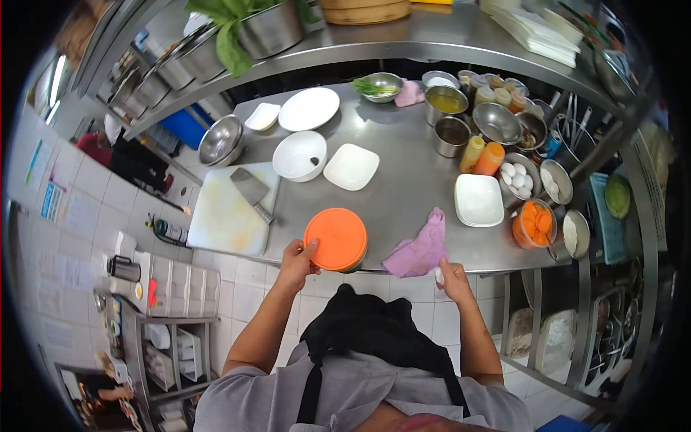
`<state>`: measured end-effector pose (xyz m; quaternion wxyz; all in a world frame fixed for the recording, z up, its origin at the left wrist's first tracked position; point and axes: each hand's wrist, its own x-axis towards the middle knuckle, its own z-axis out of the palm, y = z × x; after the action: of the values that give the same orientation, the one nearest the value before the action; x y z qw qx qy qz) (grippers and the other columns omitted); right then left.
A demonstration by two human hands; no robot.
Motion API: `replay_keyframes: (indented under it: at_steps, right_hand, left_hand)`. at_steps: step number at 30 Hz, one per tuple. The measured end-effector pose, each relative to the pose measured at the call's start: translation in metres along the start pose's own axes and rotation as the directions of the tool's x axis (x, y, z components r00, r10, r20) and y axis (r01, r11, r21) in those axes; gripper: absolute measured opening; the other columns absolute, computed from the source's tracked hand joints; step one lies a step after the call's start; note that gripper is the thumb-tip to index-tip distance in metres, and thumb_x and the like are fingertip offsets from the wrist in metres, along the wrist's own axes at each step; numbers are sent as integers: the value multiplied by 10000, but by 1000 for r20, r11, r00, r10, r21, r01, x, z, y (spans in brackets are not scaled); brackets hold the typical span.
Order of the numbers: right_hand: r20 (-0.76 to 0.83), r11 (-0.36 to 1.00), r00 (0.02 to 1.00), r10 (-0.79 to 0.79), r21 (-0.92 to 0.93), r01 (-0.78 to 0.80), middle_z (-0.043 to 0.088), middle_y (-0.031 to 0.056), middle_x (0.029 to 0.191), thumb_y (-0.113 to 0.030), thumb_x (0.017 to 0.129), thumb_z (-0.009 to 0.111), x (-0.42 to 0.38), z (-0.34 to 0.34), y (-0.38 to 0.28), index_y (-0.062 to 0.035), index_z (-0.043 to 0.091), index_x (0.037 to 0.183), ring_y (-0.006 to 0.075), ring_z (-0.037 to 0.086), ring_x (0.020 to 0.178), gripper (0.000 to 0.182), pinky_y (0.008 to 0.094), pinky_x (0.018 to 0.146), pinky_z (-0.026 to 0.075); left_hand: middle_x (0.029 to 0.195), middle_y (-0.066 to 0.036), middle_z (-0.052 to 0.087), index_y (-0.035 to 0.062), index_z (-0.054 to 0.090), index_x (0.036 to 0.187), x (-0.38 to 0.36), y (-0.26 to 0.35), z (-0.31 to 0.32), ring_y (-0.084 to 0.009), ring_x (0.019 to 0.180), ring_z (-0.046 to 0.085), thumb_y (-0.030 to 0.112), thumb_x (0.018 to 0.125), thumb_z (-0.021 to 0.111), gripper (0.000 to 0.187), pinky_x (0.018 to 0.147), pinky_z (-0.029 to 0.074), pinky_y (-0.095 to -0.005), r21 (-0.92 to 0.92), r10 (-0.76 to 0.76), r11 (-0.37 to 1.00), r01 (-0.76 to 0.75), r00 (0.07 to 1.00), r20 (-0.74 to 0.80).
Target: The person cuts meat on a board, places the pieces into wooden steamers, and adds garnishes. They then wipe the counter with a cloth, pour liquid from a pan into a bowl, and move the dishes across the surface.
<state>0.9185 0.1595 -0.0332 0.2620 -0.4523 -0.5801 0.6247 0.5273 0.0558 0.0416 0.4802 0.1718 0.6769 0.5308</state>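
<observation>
My left hand (296,266) grips the near left side of a round container with an orange lid (337,237), thumb on the lid's edge. The container stands at the front edge of the steel table. My right hand (455,279) is closed at the table edge, on a small white crumpled piece (439,275) whose kind I cannot make out. Touching or just beside that hand lies a crumpled purple cloth (419,246). A cleaver (250,189) rests on the white cutting board (227,223) to the left.
White bowls (300,155) and plates (309,109) sit in the middle and back. At the right are stacked square dishes (479,201), squeeze bottles (489,158), a bowl of eggs (517,178) and a tub of orange slices (534,223). A steel shelf (403,49) overhangs the back.
</observation>
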Motion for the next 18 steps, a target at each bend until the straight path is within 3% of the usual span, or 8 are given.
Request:
replay_keyframes:
  at_steps: [2, 3, 5, 9, 12, 13, 17, 18]
  right_hand:
    - [-43, 990, 998, 36, 139, -30, 549, 0, 633, -285, 1039, 557, 16, 17, -16, -47, 640, 777, 107, 509, 550, 364, 289, 535, 406]
    - [-30, 992, 999, 36, 125, -32, 549, 0, 633, -285, 1039, 557, 19, 28, -21, -47, 640, 777, 107, 509, 550, 364, 289, 535, 406]
    - [-109, 986, 982, -152, 47, 158, 567, -2, 758, -63, 902, 595, 23, 48, -31, -43, 636, 958, 98, 549, 647, 72, 277, 545, 412]
    - [29, 957, 999, 45, 287, -52, 571, 11, 864, 85, 831, 567, 25, 78, -5, -51, 616, 1063, 125, 608, 789, 274, 285, 580, 475]
    - [146, 836, 979, 145, 511, -200, 575, 27, 892, 104, 866, 552, 3, 109, -18, -40, 622, 1081, 171, 645, 811, 269, 311, 588, 511]
    - [176, 852, 973, 146, 478, -214, 565, 65, 934, 19, 971, 575, 0, 114, -9, -10, 611, 1074, 205, 659, 792, 114, 439, 657, 618]
    - [84, 882, 979, 188, 424, -206, 552, 54, 843, -82, 1009, 627, -21, 152, -39, -23, 619, 1067, 175, 605, 618, 83, 355, 529, 550]
    - [76, 888, 980, 186, 414, -201, 531, 46, 767, -169, 1034, 616, -21, 153, -31, -31, 611, 1021, 158, 542, 535, 138, 326, 465, 473]
  left_hand:
    - [737, -86, 615, 68, 494, 909, -4, -2, -20, -166, 531, 602, 323, 983, 722, 350, 486, 552, -324, -30, -2, 1000, 1, 999, -36]
    - [732, -84, 613, 70, 490, 904, -4, -5, -30, -164, 525, 599, 321, 981, 725, 353, 478, 549, -322, -43, 7, 999, -10, 999, -54]
    - [727, -82, 611, 73, 486, 900, -3, -6, -47, -162, 519, 597, 320, 979, 728, 355, 470, 546, -321, -75, 19, 997, -25, 997, -77]
    - [714, -76, 611, 72, 493, 907, 2, -5, -71, -152, 510, 589, 325, 979, 727, 351, 462, 529, -307, -88, 35, 995, -46, 991, -129]
    - [703, -76, 617, 71, 505, 921, 14, -6, -87, -150, 512, 594, 323, 981, 725, 340, 457, 517, -301, -82, 66, 994, -76, 992, -112]
    - [700, -78, 618, 71, 502, 917, 18, -7, -91, -148, 512, 598, 321, 978, 729, 343, 448, 518, -301, -75, 87, 993, -95, 992, -95]
    - [690, -81, 616, 76, 479, 910, 25, -7, -101, -150, 503, 604, 317, 978, 727, 353, 418, 513, -302, -87, 139, 987, -136, 990, 27]
    - [690, -81, 616, 76, 479, 910, 26, -7, -102, -150, 503, 604, 317, 978, 727, 353, 418, 513, -302, -88, 139, 987, -134, 989, 44]
